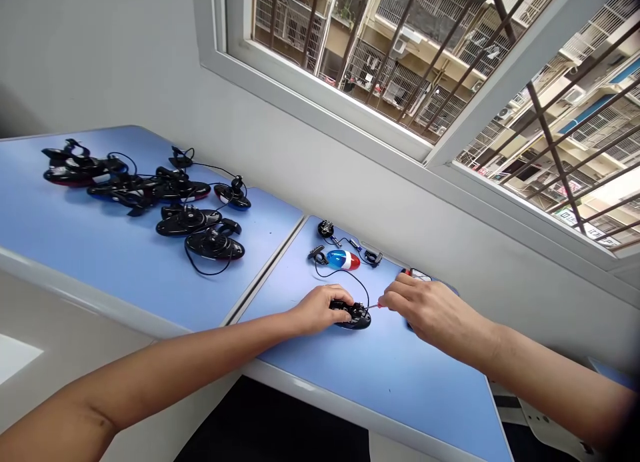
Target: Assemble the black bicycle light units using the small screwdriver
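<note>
The left hand [320,309], partly closed with thumb and fingers on opposite sides, grips a black oval housing [357,322]; the right hand [425,305] is closed about the handle of a thin screwdriver [373,307]. Left to right: on the left table [125,269], black oval units with clamp mounts and cables [190,219] lie grouped from near the far left corner toward the right edge, some overlapping. Beyond the seam, on the right table [410,382], a clamp mount [317,254] lies toward the far left corner, with a round black part [325,229] nearer the far edge. A blue, white and red lens cover [343,259] lies just beside the mount, with a second clamp [373,257] to its right. The gripped housing sits between these parts and the near edge, mount side up, the screwdriver shaft reaching its right end. Partly hidden behind the right hand is a dark object [420,274] at the far edge. The step appears to be screwdriver work on the housing; the next move would call for a steady left grip and a tip squarely seated before turning. Tip contact cannot be confirmed.
</note>
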A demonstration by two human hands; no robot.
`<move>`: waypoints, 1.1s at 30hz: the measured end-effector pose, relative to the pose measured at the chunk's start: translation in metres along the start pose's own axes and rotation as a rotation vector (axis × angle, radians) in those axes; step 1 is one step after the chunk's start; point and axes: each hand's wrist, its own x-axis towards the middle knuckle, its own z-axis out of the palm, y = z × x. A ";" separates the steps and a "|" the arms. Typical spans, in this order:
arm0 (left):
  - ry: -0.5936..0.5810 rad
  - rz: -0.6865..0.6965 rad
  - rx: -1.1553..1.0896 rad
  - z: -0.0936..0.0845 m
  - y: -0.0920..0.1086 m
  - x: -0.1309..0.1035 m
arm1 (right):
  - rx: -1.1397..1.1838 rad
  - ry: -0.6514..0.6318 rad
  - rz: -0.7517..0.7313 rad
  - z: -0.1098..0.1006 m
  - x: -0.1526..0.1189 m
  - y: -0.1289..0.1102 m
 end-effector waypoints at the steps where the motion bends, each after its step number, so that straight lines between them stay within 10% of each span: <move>1: 0.005 -0.002 0.003 0.000 0.000 0.000 | -0.029 -0.001 0.006 -0.001 0.000 -0.002; 8: 0.010 0.015 0.040 0.001 0.003 -0.002 | -0.084 -0.241 0.407 -0.013 0.019 -0.019; 15: 0.019 0.031 0.155 0.002 0.013 -0.005 | 0.212 -0.217 0.847 -0.007 0.034 -0.001; 33: 0.120 0.167 0.357 0.013 0.022 -0.014 | 0.089 -0.280 0.692 -0.003 0.006 -0.019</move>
